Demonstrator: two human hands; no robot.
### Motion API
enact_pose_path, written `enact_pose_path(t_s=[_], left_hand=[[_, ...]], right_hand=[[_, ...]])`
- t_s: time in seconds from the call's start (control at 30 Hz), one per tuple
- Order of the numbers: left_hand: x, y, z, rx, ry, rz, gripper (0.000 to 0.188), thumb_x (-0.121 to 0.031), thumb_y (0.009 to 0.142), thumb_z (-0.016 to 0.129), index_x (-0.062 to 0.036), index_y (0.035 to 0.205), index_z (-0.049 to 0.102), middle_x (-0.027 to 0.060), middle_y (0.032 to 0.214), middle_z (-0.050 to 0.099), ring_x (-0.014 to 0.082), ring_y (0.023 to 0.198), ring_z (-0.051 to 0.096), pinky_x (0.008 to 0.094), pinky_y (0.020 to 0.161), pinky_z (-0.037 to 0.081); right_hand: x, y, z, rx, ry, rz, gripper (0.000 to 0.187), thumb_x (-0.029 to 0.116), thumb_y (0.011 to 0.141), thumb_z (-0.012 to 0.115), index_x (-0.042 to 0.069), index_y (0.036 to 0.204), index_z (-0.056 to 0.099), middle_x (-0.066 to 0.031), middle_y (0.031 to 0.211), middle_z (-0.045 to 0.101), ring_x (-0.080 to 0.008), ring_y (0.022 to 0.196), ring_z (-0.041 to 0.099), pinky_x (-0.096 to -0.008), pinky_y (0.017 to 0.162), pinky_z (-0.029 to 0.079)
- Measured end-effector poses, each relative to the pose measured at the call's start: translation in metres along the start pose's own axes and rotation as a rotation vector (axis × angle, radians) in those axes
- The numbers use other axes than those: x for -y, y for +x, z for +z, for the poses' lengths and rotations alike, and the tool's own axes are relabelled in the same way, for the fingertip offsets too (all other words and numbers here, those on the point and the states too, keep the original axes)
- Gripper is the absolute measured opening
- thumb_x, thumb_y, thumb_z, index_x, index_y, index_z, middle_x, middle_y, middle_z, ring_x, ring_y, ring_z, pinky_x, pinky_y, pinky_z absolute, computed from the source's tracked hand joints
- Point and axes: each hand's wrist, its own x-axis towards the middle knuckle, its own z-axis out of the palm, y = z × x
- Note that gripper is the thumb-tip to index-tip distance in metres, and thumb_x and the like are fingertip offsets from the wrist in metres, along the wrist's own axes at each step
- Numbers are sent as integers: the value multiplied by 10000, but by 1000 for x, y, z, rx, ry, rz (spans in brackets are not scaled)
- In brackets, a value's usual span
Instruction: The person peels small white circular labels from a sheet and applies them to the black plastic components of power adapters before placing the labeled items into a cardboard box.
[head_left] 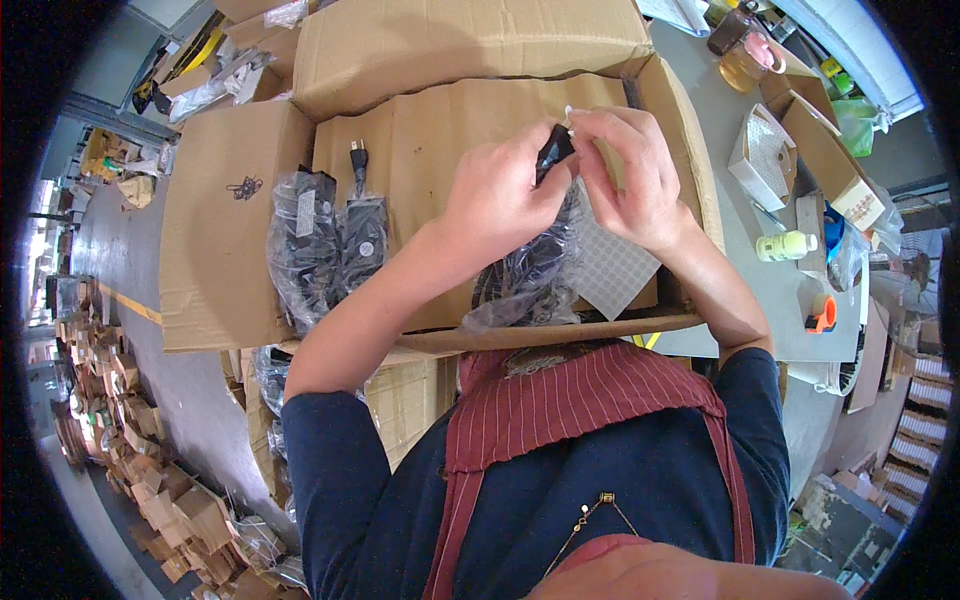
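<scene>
My left hand [505, 190] is closed on a black cable end [554, 150], perhaps a plug, held up over an open cardboard box [225, 270]. Fingertips together, my right hand [637, 172] pinches at a small whitish bit beside that cable end; the bit is too small to make out. Below my hands lies a black cable in a clear plastic bag [530, 275]. A pale sheet of round stickers [612, 262] is partly under my right wrist. At the box's left side are a black bagged bundle [304, 240] and a bagged black adapter [364, 235] with a plug.
On the grey table [690, 105] to the right stand a jug of amber liquid [745, 65], a white tray [762, 155], a bottle with yellowish liquid [786, 246] and an orange tape dispenser [822, 314]. Stacked cartons [165, 490] cover floor at the far left.
</scene>
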Motion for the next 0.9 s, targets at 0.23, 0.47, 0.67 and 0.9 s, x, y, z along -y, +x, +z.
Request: enact_pose_path(t_s=[0.23, 0.47, 0.67, 0.9], left_hand=[[-1, 0, -1, 22, 41, 0, 186, -171, 856, 665, -37, 978, 623, 194, 710, 633, 397, 655, 639, 467, 582, 495], [-4, 0, -2, 16, 46, 18, 182, -166, 858, 659, -36, 977, 618, 198, 711, 634, 400, 659, 639, 473, 590, 495], [0, 0, 0, 24, 34, 1, 195, -169, 855, 662, -36, 991, 622, 200, 722, 640, 400, 666, 643, 470, 592, 501], [6, 1, 3, 23, -33, -46, 254, -174, 846, 657, -46, 1065, 640, 198, 765, 658, 400, 702, 654, 467, 619, 515]], right_hand=[[2, 1, 0, -10, -10, -19, 489, -164, 729, 658, -29, 1192, 579, -158, 1054, 639, -300, 856, 631, -364, 712, 533], [0, 0, 1, -10, 0, -27, 492, -159, 723, 663, -27, 1190, 580, -159, 1035, 635, -298, 829, 624, -368, 698, 524], [-1, -1, 2, -3, 17, -9, 489, -160, 734, 654, -20, 1197, 582, -158, 1016, 629, -297, 806, 620, -365, 685, 519], [4, 2, 6, -17, -44, 12, 484, -136, 759, 650, 0, 1218, 580, -140, 965, 627, -284, 782, 617, -366, 667, 514]])
